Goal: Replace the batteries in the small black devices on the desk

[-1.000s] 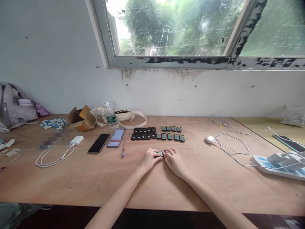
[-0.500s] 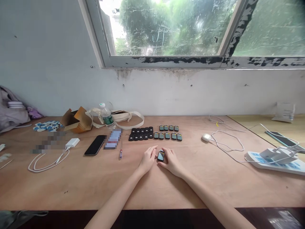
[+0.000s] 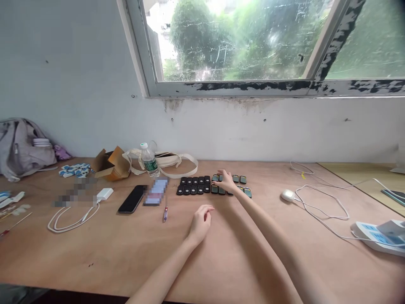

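My right hand (image 3: 225, 181) reaches to the rows of small devices, its thumb and fingers around a small black device with a grey face (image 3: 215, 178) at the left end of the back row. The hand hides part of the neighbouring grey-faced devices; others (image 3: 243, 179) show to its right. Just left of these lie two rows of black oval-cornered pieces (image 3: 193, 189) with small pale marks. Nearer the front, my left hand (image 3: 201, 221) rests on the table with loosely bent fingers, thumb apart, and nothing in it.
Left of the hands lie a screwdriver (image 3: 165, 213), a dark phone (image 3: 132, 199) and a blurred phone-like rectangle (image 3: 156, 192). Behind stand a water bottle (image 3: 149, 161), a cream bag (image 3: 185, 169) and an open cardboard box (image 3: 111, 164). Cables and a power strip (image 3: 376, 238) occupy the right.
My right hand has moved forward with the device from in front of me to the back row's left end. My left hand stays near the front. The view has shifted left.
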The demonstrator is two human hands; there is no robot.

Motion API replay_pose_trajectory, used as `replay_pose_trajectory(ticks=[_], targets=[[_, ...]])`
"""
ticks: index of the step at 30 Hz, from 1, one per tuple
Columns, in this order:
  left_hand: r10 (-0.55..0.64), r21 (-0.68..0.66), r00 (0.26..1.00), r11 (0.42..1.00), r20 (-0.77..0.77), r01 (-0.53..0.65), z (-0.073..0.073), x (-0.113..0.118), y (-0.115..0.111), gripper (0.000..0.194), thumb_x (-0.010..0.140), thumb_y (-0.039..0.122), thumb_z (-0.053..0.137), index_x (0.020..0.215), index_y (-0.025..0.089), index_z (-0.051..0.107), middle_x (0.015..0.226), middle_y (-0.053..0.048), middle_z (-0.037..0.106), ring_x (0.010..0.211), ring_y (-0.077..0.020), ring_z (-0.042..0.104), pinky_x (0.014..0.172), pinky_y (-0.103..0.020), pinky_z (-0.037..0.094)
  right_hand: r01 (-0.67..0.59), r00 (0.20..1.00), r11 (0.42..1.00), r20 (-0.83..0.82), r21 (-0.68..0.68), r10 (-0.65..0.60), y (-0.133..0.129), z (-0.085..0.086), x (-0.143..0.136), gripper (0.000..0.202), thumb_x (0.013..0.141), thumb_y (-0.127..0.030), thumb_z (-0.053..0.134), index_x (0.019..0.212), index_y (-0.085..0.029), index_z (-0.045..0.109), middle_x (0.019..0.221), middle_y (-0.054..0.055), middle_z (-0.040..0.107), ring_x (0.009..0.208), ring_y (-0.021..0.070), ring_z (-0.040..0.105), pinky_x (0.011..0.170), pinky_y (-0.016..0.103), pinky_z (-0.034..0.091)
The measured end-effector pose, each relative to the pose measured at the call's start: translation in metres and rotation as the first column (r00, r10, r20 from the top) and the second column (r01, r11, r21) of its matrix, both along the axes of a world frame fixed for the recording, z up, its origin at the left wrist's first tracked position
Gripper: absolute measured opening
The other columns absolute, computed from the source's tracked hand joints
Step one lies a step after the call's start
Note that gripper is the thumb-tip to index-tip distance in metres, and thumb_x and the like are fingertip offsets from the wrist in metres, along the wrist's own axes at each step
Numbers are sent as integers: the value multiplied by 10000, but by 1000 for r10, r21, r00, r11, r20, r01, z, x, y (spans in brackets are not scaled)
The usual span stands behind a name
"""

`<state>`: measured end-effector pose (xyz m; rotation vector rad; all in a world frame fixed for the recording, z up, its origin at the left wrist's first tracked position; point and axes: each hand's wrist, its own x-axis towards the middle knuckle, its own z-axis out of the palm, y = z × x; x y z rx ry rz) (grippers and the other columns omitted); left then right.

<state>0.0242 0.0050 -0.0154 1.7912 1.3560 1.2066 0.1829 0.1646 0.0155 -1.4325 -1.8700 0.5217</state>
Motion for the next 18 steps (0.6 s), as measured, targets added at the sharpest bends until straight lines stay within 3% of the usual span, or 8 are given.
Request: replay_pose_trajectory(ticks=[3, 7, 10, 12, 15, 18], targets=[[-5, -10, 1000, 1000, 1, 5, -1, 1, 0, 317, 817, 56, 381, 890, 191, 658, 1043, -63, 651, 895, -168, 635, 775, -282, 527, -24, 996, 998, 85, -65, 29, 24, 0, -3, 560, 632, -304, 712, 1147, -177, 531, 1126, 85, 637, 1167, 315, 431, 956, 456, 327], [-17, -22, 1000, 1000, 9, 17, -2, 3, 0, 318, 819, 54, 385, 870, 195, 665, 1037, -64, 646, 910, -168, 627, 743, -267, 527, -63, 993, 993, 94, -98, 72, 37, -5, -3, 536, 576, -221, 747, 1080, -149, 579, 1132, 128, 626, 1150, 314, 475, 931, 419, 368], [-33, -35, 999, 999, 21, 34, -2, 3, 0, 314, 819, 55, 388, 867, 193, 667, 1042, -68, 640, 913, -169, 624, 722, -259, 525, -77, 994, 994, 67, -79, 83, 38, -2, 8, 525, 648, -289, 714, 1131, -151, 563, 1212, 137, 583, 1161, 277, 487, 918, 376, 398], [-39, -44, 999, 998, 33, 41, -2, 3, 1, 320, 817, 53, 385, 869, 191, 669, 1044, -68, 636, 920, -169, 622, 721, -258, 525, -66, 998, 997, 7, -26, 67, 33, 3, 25, 473, 734, -352, 641, 1161, -169, 549, 1231, 123, 577, 1163, 253, 495, 912, 367, 415], [-42, -58, 998, 997, 56, 45, -3, 3, 1, 323, 815, 50, 383, 864, 184, 673, 1047, -71, 632, 917, -169, 622, 717, -256, 529, -11, 993, 998, -114, 67, 18, 15, 7, 62, 372, 785, -398, 580, 1096, -194, 586, 1103, 88, 650, 1077, 239, 562, 864, 367, 455], [-43, -58, 996, 997, 73, 47, -5, 4, 2, 311, 811, 50, 395, 842, 177, 677, 1043, -75, 631, 879, -162, 628, 702, -251, 533, 114, 976, 987, -200, 110, -90, -12, -4, 103, 299, 767, -438, 599, 921, -185, 641, 913, 70, 692, 886, 227, 635, 808, 373, 487]])
